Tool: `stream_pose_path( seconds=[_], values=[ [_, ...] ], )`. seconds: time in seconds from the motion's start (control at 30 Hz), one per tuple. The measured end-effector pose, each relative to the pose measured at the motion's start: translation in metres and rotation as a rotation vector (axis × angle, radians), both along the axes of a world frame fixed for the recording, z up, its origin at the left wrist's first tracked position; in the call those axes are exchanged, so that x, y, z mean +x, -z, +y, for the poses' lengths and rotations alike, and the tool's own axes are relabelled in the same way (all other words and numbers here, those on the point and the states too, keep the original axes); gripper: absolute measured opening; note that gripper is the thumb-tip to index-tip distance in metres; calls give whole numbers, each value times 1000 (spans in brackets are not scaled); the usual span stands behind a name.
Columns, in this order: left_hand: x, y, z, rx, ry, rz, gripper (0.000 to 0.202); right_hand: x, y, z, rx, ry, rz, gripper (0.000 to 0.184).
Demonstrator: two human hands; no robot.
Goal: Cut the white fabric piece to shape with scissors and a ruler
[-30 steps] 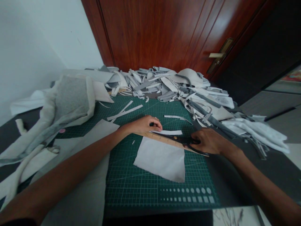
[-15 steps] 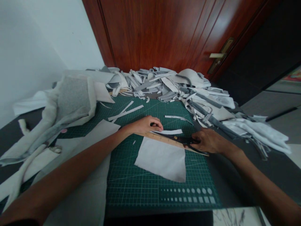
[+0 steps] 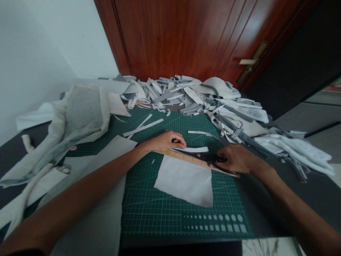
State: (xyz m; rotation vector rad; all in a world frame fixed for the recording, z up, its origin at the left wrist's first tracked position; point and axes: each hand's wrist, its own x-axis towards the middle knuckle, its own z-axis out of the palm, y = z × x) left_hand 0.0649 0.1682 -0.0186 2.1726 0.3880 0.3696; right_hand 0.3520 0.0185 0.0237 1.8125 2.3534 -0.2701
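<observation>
Shifted slightly rightward in view since a second ago, together with mat (image 3: 149, 213) and all else, probably from a small turn of the head. Taking cloth (image 3: 183, 181) as dial centre, gripped scissors (image 3: 209, 158) at about 1 to 2 o'clock, right hand (image 3: 234, 159) curled round the handles. Rested left hand (image 3: 170, 139) near 12, fingers bunched narrow, tips touching strip (image 3: 198, 149) at 1; could not tell how firmly pinched. Pointed blades toward 9 to 10 between strip and ruler (image 3: 195, 160), too dark to tell parted from closed. Risked nicking left fingertips, judging by the nearness of the blades. Risked a slanted edge too, from a ruler seemingly steadied only toward one end and able to swivel under a nudge. Could also have dragged sheet (image 3: 106, 213) at 9 by a tug of the left forearm.
</observation>
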Motion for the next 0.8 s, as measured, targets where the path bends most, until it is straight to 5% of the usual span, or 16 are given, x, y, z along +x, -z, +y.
stream_pose_path(
  seconds=[0.8],
  values=[
    [-2,-1,-1,-4,12,-18,20,5,-1,1,-129,27,179,35]
  ],
)
